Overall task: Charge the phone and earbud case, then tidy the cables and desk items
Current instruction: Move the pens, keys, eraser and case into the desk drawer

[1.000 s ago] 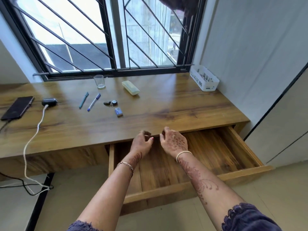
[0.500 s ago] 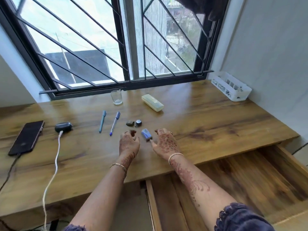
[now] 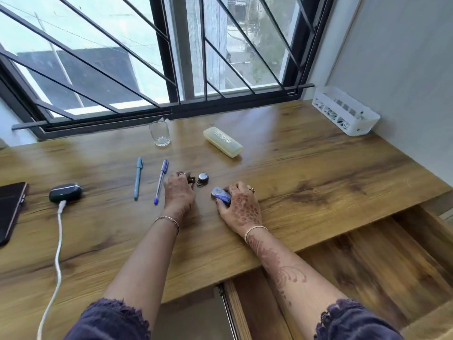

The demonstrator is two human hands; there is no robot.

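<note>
Lettering on blue packet [image 3: 221, 194] gripped by right hand [image 3: 241, 204] illegible; left hand [image 3: 179, 192] pinches brown clip [image 3: 191, 179].

- Left hand [image 3: 177, 192]: palm down, fingers curled onto a small brown clip [image 3: 191, 179].
- Right hand [image 3: 241, 204]: palm down, fingers and thumb closed round a small blue rectangular block [image 3: 220, 193].
- Both forearms bare, extended forward, apart.

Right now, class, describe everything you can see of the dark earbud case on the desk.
The earbud case is a rounded, glossy dark shell, plastic by its look, lid closed, with a pale seam line round it. It lies flat on the desk, between the phone on its left and the teal pen on its right. A white cable is plugged into its near side and trails off the desk's front edge.
</note>
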